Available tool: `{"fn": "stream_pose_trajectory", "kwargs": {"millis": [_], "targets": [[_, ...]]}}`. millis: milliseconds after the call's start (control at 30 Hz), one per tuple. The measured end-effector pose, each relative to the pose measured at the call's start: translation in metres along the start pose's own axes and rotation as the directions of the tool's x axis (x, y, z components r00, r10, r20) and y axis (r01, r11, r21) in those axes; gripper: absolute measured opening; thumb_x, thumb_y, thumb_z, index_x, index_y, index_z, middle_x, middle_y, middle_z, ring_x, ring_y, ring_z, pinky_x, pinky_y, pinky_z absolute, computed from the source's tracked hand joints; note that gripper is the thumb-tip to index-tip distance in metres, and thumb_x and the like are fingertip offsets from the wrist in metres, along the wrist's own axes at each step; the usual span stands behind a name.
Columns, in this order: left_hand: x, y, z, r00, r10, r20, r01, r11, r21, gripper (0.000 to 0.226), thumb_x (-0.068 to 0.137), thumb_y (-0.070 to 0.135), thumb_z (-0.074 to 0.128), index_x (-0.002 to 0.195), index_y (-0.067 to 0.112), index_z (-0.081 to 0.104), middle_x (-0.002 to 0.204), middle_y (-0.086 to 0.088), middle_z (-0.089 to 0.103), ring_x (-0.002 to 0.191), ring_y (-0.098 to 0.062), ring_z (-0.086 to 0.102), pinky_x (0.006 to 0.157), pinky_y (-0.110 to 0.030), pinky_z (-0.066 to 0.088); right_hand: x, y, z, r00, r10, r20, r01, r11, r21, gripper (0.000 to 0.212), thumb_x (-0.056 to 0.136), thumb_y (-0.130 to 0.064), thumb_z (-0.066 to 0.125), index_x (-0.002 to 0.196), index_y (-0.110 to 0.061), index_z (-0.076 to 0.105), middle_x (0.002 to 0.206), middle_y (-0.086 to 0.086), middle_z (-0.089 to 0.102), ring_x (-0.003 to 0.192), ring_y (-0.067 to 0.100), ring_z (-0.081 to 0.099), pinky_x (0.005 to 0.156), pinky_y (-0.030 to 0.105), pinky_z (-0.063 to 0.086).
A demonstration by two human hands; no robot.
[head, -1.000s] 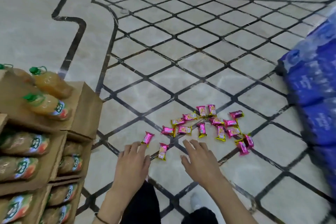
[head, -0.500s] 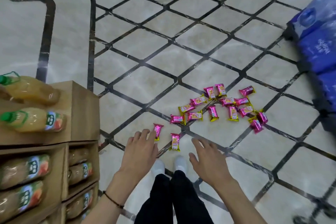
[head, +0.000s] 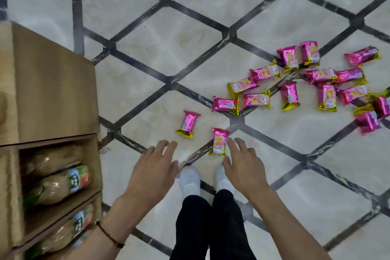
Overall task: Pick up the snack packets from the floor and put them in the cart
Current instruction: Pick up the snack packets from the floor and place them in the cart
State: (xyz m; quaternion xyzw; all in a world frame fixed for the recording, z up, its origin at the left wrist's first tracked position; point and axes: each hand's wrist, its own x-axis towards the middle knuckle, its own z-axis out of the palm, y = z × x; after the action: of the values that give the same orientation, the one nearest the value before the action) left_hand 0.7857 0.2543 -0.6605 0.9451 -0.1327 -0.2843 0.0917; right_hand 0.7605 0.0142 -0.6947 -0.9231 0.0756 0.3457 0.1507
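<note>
Several pink and gold snack packets lie scattered on the tiled floor, most in a cluster (head: pixel 310 82) at the right. Two lie apart and nearest to me: one packet (head: pixel 188 124) just beyond my left hand, another packet (head: pixel 219 142) right beside my right fingers. My left hand (head: pixel 155 170) hovers palm down with fingers spread, holding nothing. My right hand (head: pixel 244 167) is also spread and empty, its fingertips close to the nearest packet. No cart is in view.
Stacked cardboard boxes (head: pixel 50 91) of wrapped drink bottles (head: pixel 61 181) stand at the left, close to my left arm. My white shoes (head: pixel 190 181) and black trousers are directly below. The floor has pale tiles with dark diamond lines.
The view has tilted down and closed in on the floor; the blue packs at the right have left the frame. Both hands have lowered toward the two nearest packets, still empty.
</note>
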Motion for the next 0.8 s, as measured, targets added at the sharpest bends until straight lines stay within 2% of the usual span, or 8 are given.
{"fn": "stream_pose_trajectory", "kwargs": {"millis": [100, 233, 367, 467, 600, 800], "targets": [[0.048, -0.015, 0.069, 1.0, 0.022, -0.006, -0.022, 1.0, 0.005, 0.048, 0.094, 0.027, 0.059, 0.139, 0.015, 0.049, 0.134, -0.008, 0.054, 0.1, -0.035, 0.06, 0.074, -0.048, 0.055, 0.05, 0.016, 0.061, 1.0, 0.006, -0.011, -0.006, 1.0, -0.003, 0.056, 0.101, -0.037, 0.043, 0.153, -0.025, 0.026, 0.151, 0.005, 0.036, 0.114, 0.036, 0.05, 0.08, 0.042, 0.051], [0.115, -0.033, 0.151, 0.999, 0.033, -0.016, -0.032, 0.999, 0.036, 0.049, 0.093, 0.027, 0.061, 0.138, 0.015, 0.049, 0.136, -0.009, 0.052, 0.1, -0.038, 0.057, 0.076, -0.048, 0.052, 0.105, 0.031, 0.141, 0.998, -0.004, -0.057, 0.003, 1.0, -0.01, 0.06, 0.1, -0.037, 0.045, 0.154, -0.027, 0.023, 0.153, 0.003, 0.034, 0.107, 0.036, 0.052, 0.071, 0.041, 0.048], [0.175, -0.045, 0.22, 0.997, 0.009, -0.074, -0.007, 0.999, 0.031, 0.052, 0.093, 0.027, 0.058, 0.141, 0.014, 0.044, 0.147, -0.012, 0.042, 0.102, -0.04, 0.052, 0.078, -0.049, 0.05, 0.154, 0.05, 0.208, 0.998, 0.062, -0.012, -0.063, 0.997, -0.041, 0.068, 0.102, -0.047, 0.038, 0.156, -0.036, -0.003, 0.162, 0.004, 0.009, 0.128, 0.044, 0.037, 0.079, 0.049, 0.055], [0.215, -0.055, 0.258, 0.99, -0.037, -0.133, 0.039, 0.999, 0.014, 0.063, 0.092, 0.03, 0.06, 0.149, 0.017, 0.035, 0.156, -0.012, 0.032, 0.108, -0.042, 0.05, 0.079, -0.049, 0.049, 0.182, 0.059, 0.243, 0.994, 0.1, -0.039, -0.1, 0.995, -0.005, 0.076, 0.1, -0.057, 0.034, 0.155, -0.036, -0.013, 0.163, 0.007, -0.002, 0.133, 0.048, 0.03, 0.079, 0.054, 0.056], [0.253, -0.065, 0.297, 0.986, -0.073, -0.15, 0.083, 0.995, 0.06, 0.082, 0.088, 0.038, 0.061, 0.157, 0.027, 0.019, 0.163, -0.008, 0.019, 0.114, -0.043, 0.048, 0.073, -0.047, 0.05, 0.207, 0.065, 0.272, 0.987, 0.09, -0.136, -0.095, 0.995, -0.027, 0.083, 0.095, -0.063, 0.043, 0.158, -0.033, -0.004, 0.163, 0.013, 0.008, 0.117, 0.047, 0.046, 0.064, 0.046, 0.057], [0.27, -0.074, 0.319, 0.985, -0.058, -0.162, 0.074, 0.992, 0.097, 0.078, 0.089, 0.032, 0.06, 0.156, 0.025, 0.022, 0.165, -0.009, 0.015, 0.104, -0.041, 0.05, 0.065, -0.043, 0.053, 0.232, 0.067, 0.285, 0.973, 0.091, -0.214, -0.097, 0.995, -0.02, 0.077, 0.094, -0.046, 0.056, 0.157, -0.027, 0.016, 0.158, 0.016, 0.018, 0.102, 0.041, 0.052, 0.058, 0.041, 0.053]]}}
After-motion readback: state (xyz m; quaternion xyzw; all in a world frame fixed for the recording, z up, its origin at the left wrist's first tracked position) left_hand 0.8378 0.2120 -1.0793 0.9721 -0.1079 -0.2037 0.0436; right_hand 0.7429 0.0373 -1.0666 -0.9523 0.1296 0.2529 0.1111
